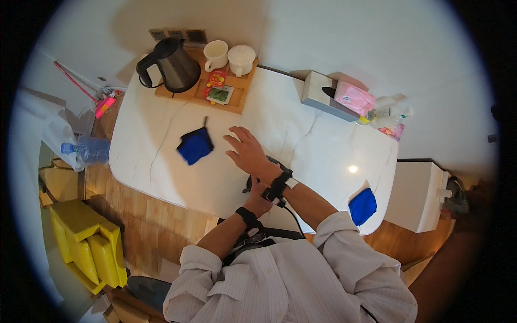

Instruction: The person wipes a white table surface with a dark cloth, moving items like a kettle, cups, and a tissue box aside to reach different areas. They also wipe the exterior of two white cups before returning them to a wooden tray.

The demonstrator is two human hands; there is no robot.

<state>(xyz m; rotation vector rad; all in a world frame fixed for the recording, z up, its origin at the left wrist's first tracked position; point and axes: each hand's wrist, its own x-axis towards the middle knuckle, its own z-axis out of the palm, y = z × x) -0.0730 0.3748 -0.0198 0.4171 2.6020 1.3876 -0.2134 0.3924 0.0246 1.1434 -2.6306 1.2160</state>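
Note:
My right hand (246, 150) reaches left over the white marble-patterned table (161, 177), fingers spread and holding nothing. Just beyond its fingertips is a folded blue cloth item (196, 147) with black edging and a small dark loop; it looks slightly blurred. Beneath my right wrist, my left hand (258, 200) is partly hidden and seems to grip a black object (278, 162). Most of that object is covered by my right hand and forearm, so its kind is unclear. A second folded blue cloth (362, 206) lies near the table's right end.
A wooden tray (246, 91) at the back bears a dark kettle (175, 66), a white mug (215, 54), a lidded white cup (241, 58) and packets (219, 95). Farther right are a tissue box (323, 97), a pink tissue pack (354, 98) and clear bottles (387, 117).

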